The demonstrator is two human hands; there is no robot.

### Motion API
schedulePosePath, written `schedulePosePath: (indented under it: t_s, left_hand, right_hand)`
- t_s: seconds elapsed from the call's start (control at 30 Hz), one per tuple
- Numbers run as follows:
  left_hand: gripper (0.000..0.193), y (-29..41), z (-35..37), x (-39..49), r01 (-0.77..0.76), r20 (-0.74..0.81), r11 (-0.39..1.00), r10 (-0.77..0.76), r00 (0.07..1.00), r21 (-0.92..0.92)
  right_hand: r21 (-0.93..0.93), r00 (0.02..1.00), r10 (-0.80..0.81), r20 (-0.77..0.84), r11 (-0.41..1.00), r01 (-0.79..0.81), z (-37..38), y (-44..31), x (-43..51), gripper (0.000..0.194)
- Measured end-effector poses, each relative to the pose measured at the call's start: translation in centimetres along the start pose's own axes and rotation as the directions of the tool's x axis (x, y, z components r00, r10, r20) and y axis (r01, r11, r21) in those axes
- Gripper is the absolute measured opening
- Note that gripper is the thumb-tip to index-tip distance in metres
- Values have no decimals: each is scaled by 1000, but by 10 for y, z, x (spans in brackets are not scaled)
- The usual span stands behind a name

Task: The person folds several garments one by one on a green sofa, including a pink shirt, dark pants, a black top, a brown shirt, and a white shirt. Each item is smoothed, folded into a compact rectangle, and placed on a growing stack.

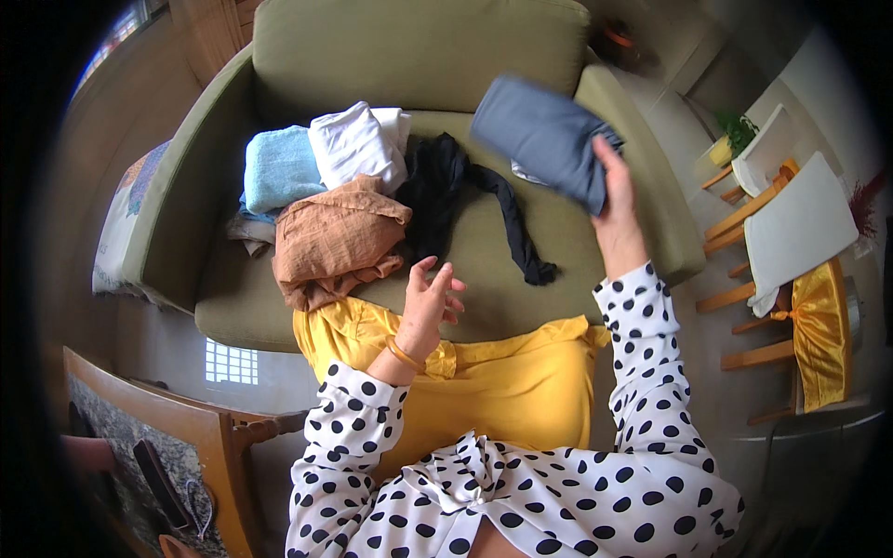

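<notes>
My right hand (pixel 618 199) grips a folded grey-blue cloth (pixel 541 132) by its right edge, over the right side of the sofa seat. A sliver of a white item (pixel 528 172) shows beneath that cloth. My left hand (pixel 431 300) is raised with fingers apart and holds nothing. It is nearest to a folded brown-orange garment (pixel 342 234) and a rumpled black garment (pixel 436 185), whose narrow part trails across the seat. Behind the brown-orange garment sit a light-blue towel (pixel 282 167) and a folded white cloth (pixel 352 143).
The green sofa (pixel 425 49) has an armrest at each side. A yellow garment (pixel 488 397) lies across my lap. To the left, a wood-framed table (pixel 150 418) bears a dark oblong item (pixel 160 483). Chairs with white covers (pixel 799 223) stand at right, near a potted plant (pixel 736 132).
</notes>
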State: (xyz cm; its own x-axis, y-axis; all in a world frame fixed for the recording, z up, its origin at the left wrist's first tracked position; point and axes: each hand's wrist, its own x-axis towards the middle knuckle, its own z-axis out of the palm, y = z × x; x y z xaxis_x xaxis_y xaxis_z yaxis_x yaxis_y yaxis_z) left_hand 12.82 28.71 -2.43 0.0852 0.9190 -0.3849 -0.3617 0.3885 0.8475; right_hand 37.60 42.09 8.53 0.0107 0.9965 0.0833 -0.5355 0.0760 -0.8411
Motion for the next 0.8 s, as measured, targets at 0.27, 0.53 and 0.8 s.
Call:
schedulePosePath:
  t_s: [0.27, 0.53, 0.8]
  left_hand:
    - [55, 3, 6, 9, -21, -12, 1000, 21, 1000, 21]
    - [55, 1, 0, 7, -28, -29, 999, 29, 999, 23]
    - [59, 2, 6, 7, -74, -18, 997, 75, 997, 19]
  right_hand:
    - [286, 896, -62, -440, 936, 206, -97, 54, 170, 38]
    - [85, 719, 109, -687, 994, -69, -106, 99, 166, 41]
    - [-588, 982, -122, -141, 809, 16, -25, 174, 75, 69]
